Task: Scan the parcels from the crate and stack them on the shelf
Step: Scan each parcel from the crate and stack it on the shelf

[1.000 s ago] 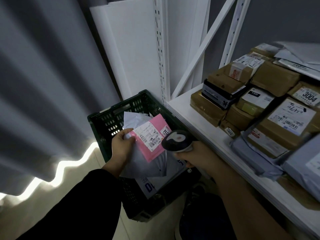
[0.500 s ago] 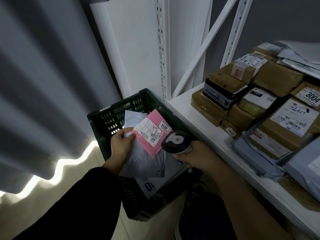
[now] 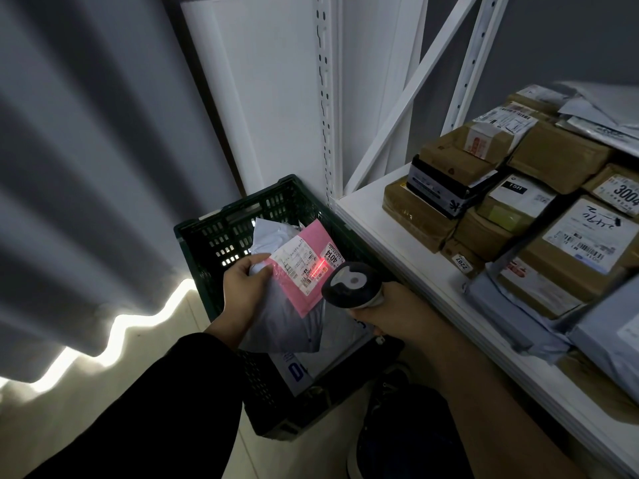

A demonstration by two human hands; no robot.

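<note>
The left hand's (image 3: 243,288) grip is pinching the upper corner of a soft grey plastic mailer bag (image 3: 290,326) and of the flat pink padded envelope (image 3: 306,292) lying on it, holding both above the dark green slatted plastic crate (image 3: 221,229). A red scan line is falling across the barcode on the envelope's white paper label (image 3: 299,262). Just to the right, the right hand's (image 3: 390,312) grip is clenching round the handle of a grey and black handheld barcode scanner (image 3: 351,283), its head pointing at that label from close by.

The envelope seems to be resting loose on the slick bag, so a tilt could be sliding it back into the crate. The beam is also landing near a second sticker, which could be giving a wrong read.

The crate's right rim is sitting tight against the white metal shelf (image 3: 373,202) and its upright. The shelf's near left corner is showing bare board, with brown cardboard parcels (image 3: 484,236) piling up further right, so a lift needs to be clearing that front edge.
</note>
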